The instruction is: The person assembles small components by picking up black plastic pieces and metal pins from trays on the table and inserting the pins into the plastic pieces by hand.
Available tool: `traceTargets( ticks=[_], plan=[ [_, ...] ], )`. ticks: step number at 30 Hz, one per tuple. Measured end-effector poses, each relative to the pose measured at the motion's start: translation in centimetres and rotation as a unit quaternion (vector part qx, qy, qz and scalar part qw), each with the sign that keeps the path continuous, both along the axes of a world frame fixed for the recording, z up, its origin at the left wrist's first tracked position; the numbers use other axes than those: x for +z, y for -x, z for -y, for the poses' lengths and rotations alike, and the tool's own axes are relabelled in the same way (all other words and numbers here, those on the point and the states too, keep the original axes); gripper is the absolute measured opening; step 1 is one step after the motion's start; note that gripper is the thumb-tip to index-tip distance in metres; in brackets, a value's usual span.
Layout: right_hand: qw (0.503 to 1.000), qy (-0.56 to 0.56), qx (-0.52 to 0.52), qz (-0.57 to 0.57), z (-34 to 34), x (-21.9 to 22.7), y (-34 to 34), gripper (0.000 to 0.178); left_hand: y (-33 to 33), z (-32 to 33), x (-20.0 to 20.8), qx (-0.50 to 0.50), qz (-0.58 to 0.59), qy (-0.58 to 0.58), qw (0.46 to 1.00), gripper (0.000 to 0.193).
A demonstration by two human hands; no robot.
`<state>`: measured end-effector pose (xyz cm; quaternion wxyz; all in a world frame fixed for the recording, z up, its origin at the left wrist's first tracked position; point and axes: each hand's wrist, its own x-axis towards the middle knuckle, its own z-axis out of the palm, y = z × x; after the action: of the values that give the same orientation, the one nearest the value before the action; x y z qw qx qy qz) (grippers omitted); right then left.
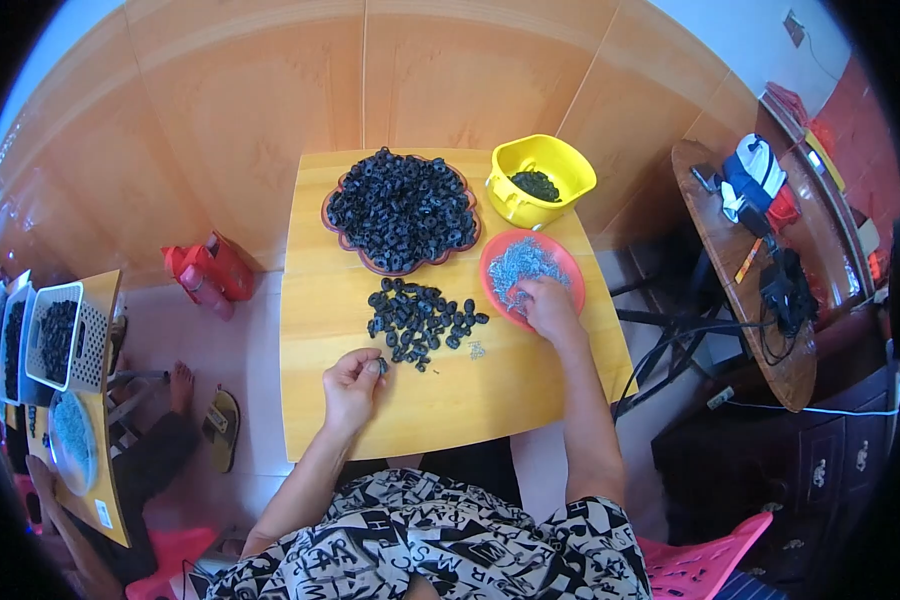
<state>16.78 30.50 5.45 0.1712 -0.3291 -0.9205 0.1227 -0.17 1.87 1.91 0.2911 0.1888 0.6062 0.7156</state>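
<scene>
My left hand (353, 388) is closed in a pinch on a small black plastic part (381, 366), just at the near left of a loose spread of similar black parts (415, 315) on the yellow table. On the right, my right hand (548, 304) reaches into a round red plate (573, 268) heaped with small silvery metal pieces (522, 262), perhaps screws or pins. Its fingertips are bunched together at the edge of the heap, and what they hold is hidden. A few tiny metal pieces (477, 350) lie on the wood near the spread.
A scalloped tray (336, 236) piled with black parts stands at the table's back left; a yellow basket (515, 205) holding some sits back right. To the right is an oval brown table (715, 250) with cables. At left, another person sits by a table with a white basket (92, 345).
</scene>
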Motion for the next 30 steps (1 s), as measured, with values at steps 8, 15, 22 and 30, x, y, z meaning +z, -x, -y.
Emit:
traceTargets(
  ticks=[8,15,22,30],
  plan=[
    [0.996,0.043,-0.050,-0.054,-1.1,-1.2,0.2,0.009,0.5,1.8,-0.9,-0.112,0.277,-0.188,0.936,0.020],
    [0.911,0.323,-0.107,-0.233,-0.5,-0.6,-0.4,0.008,1.1,1.9,-0.9,-0.136,0.296,-0.215,0.921,0.016],
    [0.927,0.295,-0.055,-0.225,-1.1,-1.9,-1.5,0.008,0.9,1.8,-0.9,-0.153,0.308,-0.224,0.912,0.014],
    [0.895,0.372,-0.091,-0.229,0.6,0.2,-0.8,0.012,0.3,1.8,-0.6,-0.133,0.289,-0.222,0.922,0.018]
  ],
)
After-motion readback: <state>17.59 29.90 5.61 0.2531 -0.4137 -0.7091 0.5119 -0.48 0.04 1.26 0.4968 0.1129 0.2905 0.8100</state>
